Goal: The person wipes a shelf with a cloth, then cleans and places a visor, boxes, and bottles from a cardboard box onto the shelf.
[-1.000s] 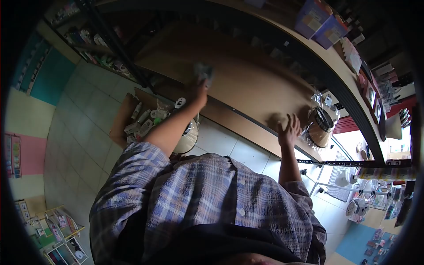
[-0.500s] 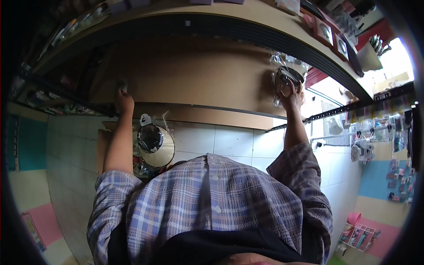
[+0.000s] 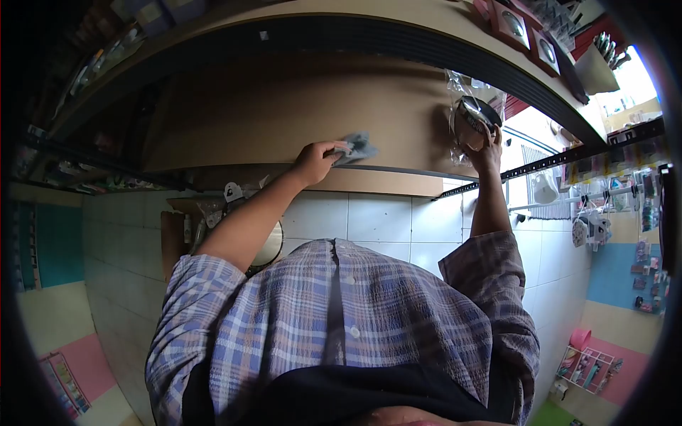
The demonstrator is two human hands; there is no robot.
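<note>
My left hand [image 3: 317, 162] is closed on a grey cloth [image 3: 357, 148], which rests bunched on the brown shelf board [image 3: 284, 106] near its front edge. At the shelf's right end my right hand [image 3: 486, 151] grips a rounded black and beige item in a clear plastic bag [image 3: 474, 117]; its exact kind is hard to make out. The fingers curl over its near side, and the loose plastic spreads behind it.
Above is an upper shelf [image 3: 298, 30] with boxed goods. A black slotted post [image 3: 554, 160] stands at the right, near hanging packets [image 3: 600, 227]. Below my left arm, a beige-brimmed item [image 3: 268, 245] and a cardboard box [image 3: 172, 238] are partly hidden over the white tiled floor [image 3: 380, 220].
My left hand has swept the cloth from the shelf's left end to near its middle. My right hand keeps hold of the bagged item, which appears slightly farther right.
</note>
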